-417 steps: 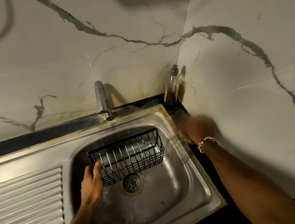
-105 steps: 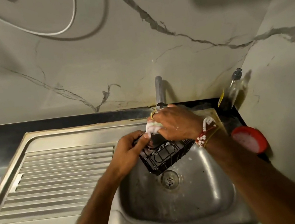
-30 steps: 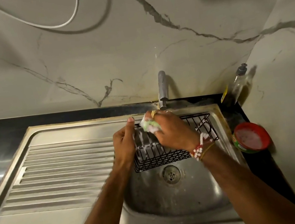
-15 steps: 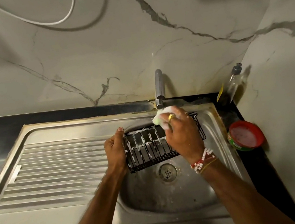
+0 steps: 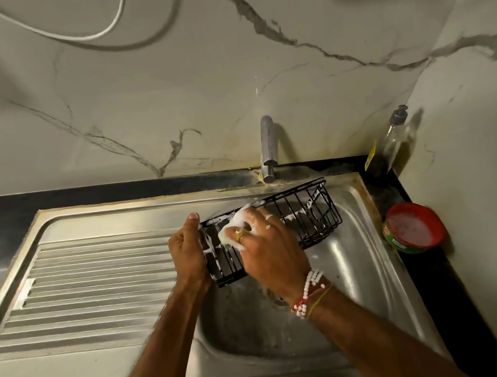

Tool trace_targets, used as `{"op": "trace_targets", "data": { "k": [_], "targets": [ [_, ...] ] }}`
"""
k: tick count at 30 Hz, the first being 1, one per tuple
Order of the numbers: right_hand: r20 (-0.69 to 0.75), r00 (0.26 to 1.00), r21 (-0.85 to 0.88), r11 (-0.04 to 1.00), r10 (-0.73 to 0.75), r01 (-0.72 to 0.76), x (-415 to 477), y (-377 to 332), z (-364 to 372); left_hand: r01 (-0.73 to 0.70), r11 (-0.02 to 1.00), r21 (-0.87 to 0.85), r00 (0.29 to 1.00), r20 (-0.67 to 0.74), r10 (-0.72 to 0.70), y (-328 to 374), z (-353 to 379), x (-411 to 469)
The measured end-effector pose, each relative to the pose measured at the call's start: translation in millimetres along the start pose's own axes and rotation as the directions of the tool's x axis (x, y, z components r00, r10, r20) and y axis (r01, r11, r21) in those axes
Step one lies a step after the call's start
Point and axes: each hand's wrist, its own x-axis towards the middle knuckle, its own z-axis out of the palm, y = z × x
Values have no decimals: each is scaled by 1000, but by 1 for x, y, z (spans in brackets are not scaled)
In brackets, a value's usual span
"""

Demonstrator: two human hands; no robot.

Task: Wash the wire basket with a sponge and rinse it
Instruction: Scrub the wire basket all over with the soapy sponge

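Note:
A black wire basket (image 5: 310,214), streaked with white foam, is held over the steel sink bowl (image 5: 359,268), tilted with its long side up. My left hand (image 5: 187,251) grips its left end, thumb on the top rim. My right hand (image 5: 266,244) holds a foamy pale green sponge (image 5: 231,230) and presses it against the basket's wires near the left end. The tap (image 5: 268,149) stands just behind the basket; no water runs from it.
A ribbed steel drainboard (image 5: 86,288) lies to the left of the bowl. A soap dispenser bottle (image 5: 395,137) stands in the back right corner. A round red-rimmed tub of white dish paste (image 5: 413,226) sits on the dark counter right of the sink.
My right hand with the sponge has slid from the basket's upper rim down and left onto its side wires. The basket has tilted slightly; my left hand keeps its grip.

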Motion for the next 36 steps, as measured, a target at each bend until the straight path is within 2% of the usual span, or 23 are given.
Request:
{"op": "trace_targets", "data": {
  "k": [3, 5, 8, 12, 16, 21, 22, 26, 32, 36],
  "targets": [
    [21, 996, -62, 994, 92, -90, 2, 32, -8, 30, 999, -32, 1000, -1, -30, 2, -3, 2],
    [-1, 976, -105, 971, 217, -216, 4, 62, -19, 57, 997, -53, 998, 7, -57, 3, -8, 3],
    [-39, 930, -48, 929, 365, -367, 6, 87, -33, 63, 996, -63, 998, -21, -64, 3, -10, 6],
    [-53, 955, -36, 956, 290, -292, 12, 60, -22, 69, 996, -48, 996, -49, -71, 2, -6, 4],
    [41, 994, -16, 995, 99, -98, 13, 1, 2, 60, 997, -51, 997, -47, -62, 2, -1, 0],
    [80, 995, -25, 998, -61, 63, 11, -34, 2, 181, 974, -138, 969, -147, -200, 7, 8, -5],
    [74, 995, -43, 997, -67, 70, 11, -30, 3, 168, 979, -114, 974, -137, -183, 6, 5, -4],
    [26, 1000, -70, 998, 13, -11, 12, 15, 0, 118, 990, -76, 992, -36, -121, 4, -8, 2],
    [-37, 959, -141, 949, 281, -283, 11, 97, -22, 157, 974, -162, 986, -36, -165, 3, -22, 7],
    [-54, 950, -135, 940, 308, -312, 12, 102, -25, 137, 973, -185, 989, -27, -144, 1, -21, 7]
  ]
}}
